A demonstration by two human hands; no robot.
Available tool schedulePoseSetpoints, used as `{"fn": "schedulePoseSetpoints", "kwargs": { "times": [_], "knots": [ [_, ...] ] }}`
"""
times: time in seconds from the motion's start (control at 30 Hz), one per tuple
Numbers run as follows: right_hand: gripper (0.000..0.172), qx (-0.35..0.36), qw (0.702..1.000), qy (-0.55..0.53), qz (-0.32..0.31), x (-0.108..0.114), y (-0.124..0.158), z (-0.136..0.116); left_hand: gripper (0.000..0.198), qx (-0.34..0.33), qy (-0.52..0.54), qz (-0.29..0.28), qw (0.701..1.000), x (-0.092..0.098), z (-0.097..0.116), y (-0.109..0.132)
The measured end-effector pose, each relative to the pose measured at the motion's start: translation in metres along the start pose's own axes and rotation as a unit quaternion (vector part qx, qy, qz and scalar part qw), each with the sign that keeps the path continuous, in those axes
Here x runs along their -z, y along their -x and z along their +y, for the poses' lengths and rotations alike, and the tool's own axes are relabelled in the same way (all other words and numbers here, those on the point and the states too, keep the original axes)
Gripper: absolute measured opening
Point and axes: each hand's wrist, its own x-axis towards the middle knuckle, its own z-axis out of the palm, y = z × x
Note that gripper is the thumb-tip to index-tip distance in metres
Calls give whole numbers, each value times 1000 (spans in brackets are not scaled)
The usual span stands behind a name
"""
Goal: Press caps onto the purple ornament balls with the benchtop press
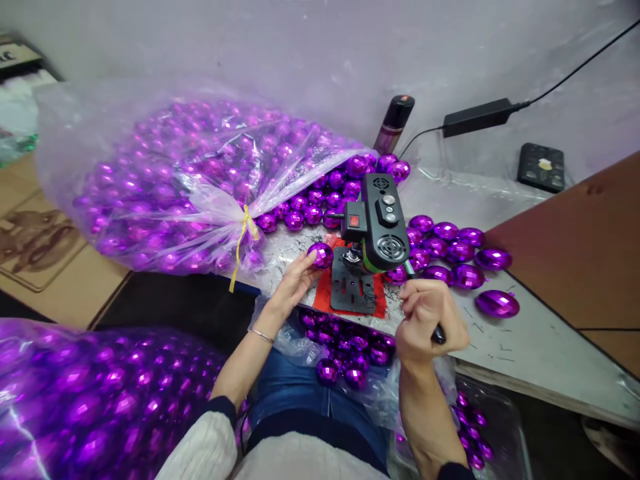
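Between the fingertips of my left hand is a shiny purple faceted ball, held just left of a small black bench press. My right hand is wrapped round the press's lever handle, whose dark end sticks out below the fist. The press has a red switch and a slotted black base plate lying on a red sheet. Dark slivers are scattered on the plate and around it. More purple balls lie right of the press.
A clear bag full of purple balls, with a yellow tie, covers the table's left. Another filled bag stands lower left. Balls rest in plastic on my lap. A spray can and power adapter are behind.
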Motion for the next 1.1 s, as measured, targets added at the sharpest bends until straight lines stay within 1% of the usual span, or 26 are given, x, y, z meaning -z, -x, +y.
{"fn": "schedulePoseSetpoints", "kwargs": {
  "times": [0.07, 0.13, 0.2, 0.27, 0.37, 0.47, 0.57, 0.67, 0.73, 0.83, 1.0, 1.1],
  "knots": [
    [40, -18, 1000, 7, 1, -1, -5, -5, 50, 20, 36, -8, 999, -10, -16, 5],
    [41, -33, 999, 15, -6, -1, -9, -8, 55, 18, 37, 1, 999, -17, -28, 8],
    [42, -35, 999, 15, -9, -1, -10, -9, 62, -7, 11, 14, 1000, -20, -35, 9],
    [42, -25, 1000, 10, -7, -1, -10, -9, 67, -32, -20, 14, 999, -22, -39, 11],
    [41, -23, 1000, 9, -11, 0, -9, -7, 69, -59, -63, -2, 996, -23, -44, 12],
    [40, -30, 999, 15, -17, 1, -8, -7, 68, -105, -110, -21, 988, -26, -50, 12],
    [38, -31, 999, 17, -19, 1, -10, -8, 67, -142, -197, -41, 969, -30, -56, 13],
    [37, -29, 999, 17, -23, 1, -12, -9, 64, -179, -308, -32, 934, -32, -61, 15],
    [36, -25, 999, 18, -24, 1, -12, -9, 62, -206, -347, -31, 914, -32, -63, 15],
    [36, -21, 999, 18, -28, 2, -10, -8, 61, -235, -359, -46, 902, -32, -66, 14],
    [37, -17, 999, 21, -30, 3, -6, -5, 62, -253, -373, -63, 890, -32, -68, 12],
    [36, -8, 999, 14, -31, 3, -6, -5, 62, -280, -385, -95, 874, -30, -66, 13]
  ]
}}
